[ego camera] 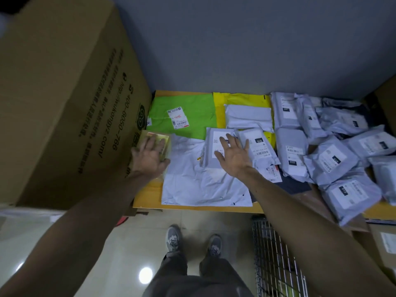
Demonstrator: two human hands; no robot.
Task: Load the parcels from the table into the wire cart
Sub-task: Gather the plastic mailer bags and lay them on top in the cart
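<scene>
Both forearms reach over the table, left hand flat on a small yellow box, right hand spread over a grey mailer, seemingly gathering parcels for the wire cart alongside.

parcels: grey, green, yellow mailers, flat on table; wire cart: at table's near edge

A large brown cardboard box printed with dark text stands at the left, against a plain grey wall; below lies a glossy pale tiled floor with a round glare of light; two grey shoes stand on it under dark trousers; a labelled carton sits at the lower right edge.
</scene>
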